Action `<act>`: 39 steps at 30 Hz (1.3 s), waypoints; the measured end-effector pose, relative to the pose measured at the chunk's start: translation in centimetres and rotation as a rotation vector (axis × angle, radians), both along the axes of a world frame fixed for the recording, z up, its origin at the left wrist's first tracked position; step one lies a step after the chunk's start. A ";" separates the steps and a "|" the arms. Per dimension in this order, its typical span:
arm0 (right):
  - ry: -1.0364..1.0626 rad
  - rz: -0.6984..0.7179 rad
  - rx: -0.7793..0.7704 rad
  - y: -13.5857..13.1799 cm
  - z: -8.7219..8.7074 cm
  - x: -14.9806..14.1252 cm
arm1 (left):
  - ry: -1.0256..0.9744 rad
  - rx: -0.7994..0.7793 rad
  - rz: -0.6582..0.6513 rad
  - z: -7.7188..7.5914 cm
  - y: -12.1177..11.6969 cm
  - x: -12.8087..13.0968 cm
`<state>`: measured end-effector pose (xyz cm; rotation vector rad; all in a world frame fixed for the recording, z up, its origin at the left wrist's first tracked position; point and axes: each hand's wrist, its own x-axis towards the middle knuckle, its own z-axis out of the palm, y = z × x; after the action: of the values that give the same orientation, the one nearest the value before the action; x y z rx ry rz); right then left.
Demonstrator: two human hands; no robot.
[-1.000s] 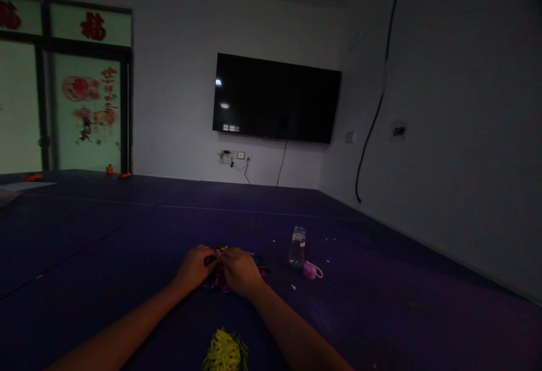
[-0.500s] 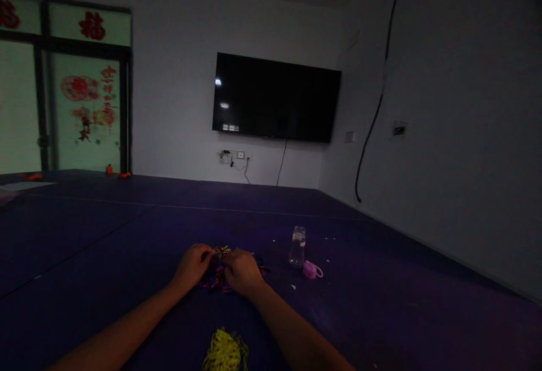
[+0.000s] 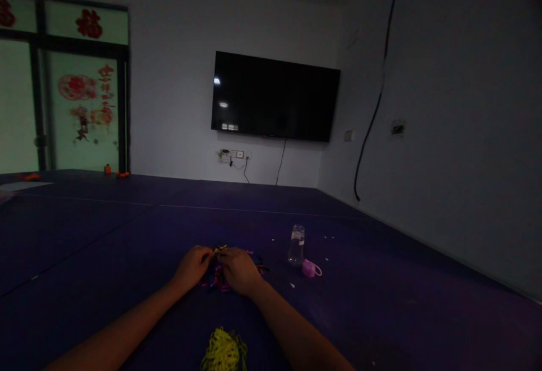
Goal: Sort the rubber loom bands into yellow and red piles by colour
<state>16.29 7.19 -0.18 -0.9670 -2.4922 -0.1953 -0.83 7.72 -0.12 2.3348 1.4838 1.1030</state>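
Note:
A small heap of thin multicoloured cords or bands (image 3: 219, 282), with pink, black, blue and yellow strands, lies on the dark purple tabletop (image 3: 127, 258). My left hand (image 3: 193, 266) is at the heap's left side, thumb and fingers pinched on strands at its far edge. From the right, my right hand (image 3: 241, 270) reaches over the heap, and its closed fingertips meet the left ones at the same strands. Both hands cover part of the heap, and the exact strands between the fingers are too small to make out. Nearer to me is a tangled pile of yellow cords or bands (image 3: 224, 351).
A clear bottle (image 3: 297, 247) stands right of my hands, with a pink lid with a loop (image 3: 310, 269) beside it. Small white scraps (image 3: 292, 286) lie around them. Orange objects (image 3: 122, 174) sit at the far left edge. A television (image 3: 275, 97) hangs on the wall.
My right fingertips have moved slightly left, closer to my left fingertips, and less yellow shows between the hands. The view has shifted a little; the bottle and yellow pile stay put.

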 end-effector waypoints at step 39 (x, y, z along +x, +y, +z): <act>0.716 0.011 -0.297 2.7 -1.4 0.8 | 0.002 0.101 -0.080 0.4 -0.2 0.0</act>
<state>17.14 9.85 -1.62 -0.9236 -1.8824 0.4626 -0.79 7.49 0.23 2.4399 1.3529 1.1814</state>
